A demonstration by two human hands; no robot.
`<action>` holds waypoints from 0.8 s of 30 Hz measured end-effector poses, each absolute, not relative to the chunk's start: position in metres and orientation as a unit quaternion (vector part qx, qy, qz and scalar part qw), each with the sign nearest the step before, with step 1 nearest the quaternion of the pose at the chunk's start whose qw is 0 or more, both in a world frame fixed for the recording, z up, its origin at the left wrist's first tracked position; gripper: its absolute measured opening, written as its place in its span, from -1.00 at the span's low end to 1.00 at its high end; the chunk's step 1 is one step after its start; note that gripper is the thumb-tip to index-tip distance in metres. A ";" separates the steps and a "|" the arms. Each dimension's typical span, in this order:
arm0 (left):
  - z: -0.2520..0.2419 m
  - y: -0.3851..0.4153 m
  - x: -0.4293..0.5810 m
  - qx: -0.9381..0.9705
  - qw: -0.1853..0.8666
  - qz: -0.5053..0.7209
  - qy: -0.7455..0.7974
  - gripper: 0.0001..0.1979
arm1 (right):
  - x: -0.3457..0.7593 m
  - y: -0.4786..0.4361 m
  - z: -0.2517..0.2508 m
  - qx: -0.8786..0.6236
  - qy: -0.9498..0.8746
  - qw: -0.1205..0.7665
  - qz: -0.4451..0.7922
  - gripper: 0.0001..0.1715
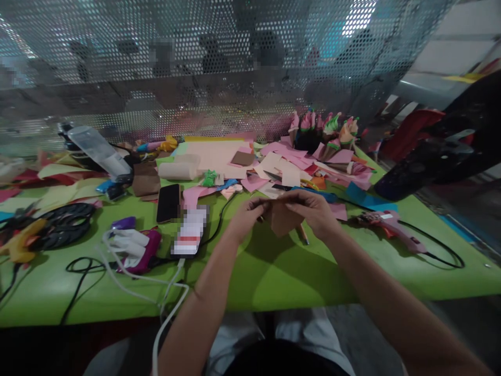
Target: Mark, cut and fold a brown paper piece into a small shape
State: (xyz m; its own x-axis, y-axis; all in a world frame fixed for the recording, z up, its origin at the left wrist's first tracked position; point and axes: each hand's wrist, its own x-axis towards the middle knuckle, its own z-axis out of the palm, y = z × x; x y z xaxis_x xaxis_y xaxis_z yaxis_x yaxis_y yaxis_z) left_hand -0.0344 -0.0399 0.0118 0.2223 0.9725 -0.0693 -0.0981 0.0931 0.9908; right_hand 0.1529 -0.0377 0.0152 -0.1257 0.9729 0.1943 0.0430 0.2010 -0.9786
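Note:
Over the green table (258,290) I hold a folded piece of brown paper (285,219) between both hands. My left hand (250,213) pinches its left edge, and my right hand (309,209) grips its right edge with the thumb on the near face. The paper is tilted toward me and its far side is hidden. Just beneath it, partly covered, lies a pencil-like stick (303,235). Beyond my hands are pink paper scraps (252,183), a green paper piece (210,178) and a small brown square (242,158).
A pink glue gun (403,232) with a black cable lies at right. Left of me are a lit phone (191,230), a dark phone (168,203), a magenta power strip (148,253) and a yellow glue gun (27,240). Paper cones (309,128) stand at the back.

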 end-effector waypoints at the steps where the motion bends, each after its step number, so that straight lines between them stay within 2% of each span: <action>1: 0.012 -0.040 -0.035 0.501 0.602 0.446 0.433 -0.81 | 0.153 -0.038 0.016 -0.429 -0.594 0.506 0.455 -0.82; 7: 0.015 -0.045 -0.037 0.498 0.642 0.408 0.415 -0.51 | 0.153 -0.039 0.018 -0.445 -0.576 0.515 0.452 -0.78; 11: 0.011 -0.046 -0.036 0.511 0.629 0.391 0.436 -0.55 | 0.151 -0.041 0.022 -0.436 -0.566 0.516 0.473 -0.83; 19: 0.013 -0.048 -0.030 0.558 0.629 0.381 0.384 -0.60 | 0.151 -0.040 0.021 -0.432 -0.565 0.523 0.469 -0.87; 24: 0.013 -0.044 -0.029 0.577 0.601 0.395 0.387 -0.62 | 0.154 -0.040 0.019 -0.425 -0.549 0.539 0.478 -0.75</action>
